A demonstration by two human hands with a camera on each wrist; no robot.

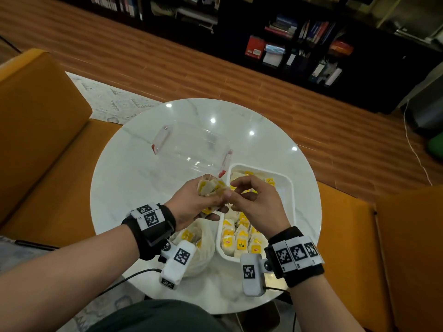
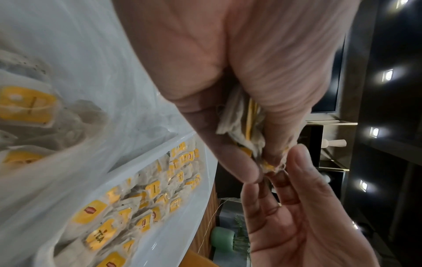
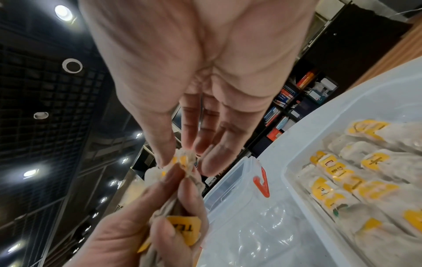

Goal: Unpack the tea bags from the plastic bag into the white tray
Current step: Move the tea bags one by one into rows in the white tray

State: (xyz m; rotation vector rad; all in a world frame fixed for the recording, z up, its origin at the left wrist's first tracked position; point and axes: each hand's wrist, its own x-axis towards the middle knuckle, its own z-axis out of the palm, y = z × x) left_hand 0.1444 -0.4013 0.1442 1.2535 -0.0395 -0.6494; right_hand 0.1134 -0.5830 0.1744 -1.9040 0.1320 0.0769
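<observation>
My left hand (image 1: 215,198) grips a small stack of tea bags (image 1: 209,188) with yellow tags, held above the table beside the white tray (image 1: 291,185). My right hand (image 1: 233,190) pinches the corner of one bag at the stack's end; the right wrist view shows that pinched tea bag (image 3: 185,160) between thumb and fingertips. In the left wrist view the stack (image 2: 242,122) sits deep in my left hand (image 2: 258,173). The plastic bag (image 1: 199,245), with tea bags inside, lies under my left wrist. Several tea bags (image 1: 239,236) fill the tray.
A clear plastic container (image 1: 191,149) with red clips stands on the round white table (image 1: 124,183) just beyond my hands. Orange seats flank the table on both sides. A cable runs off the table's near edge.
</observation>
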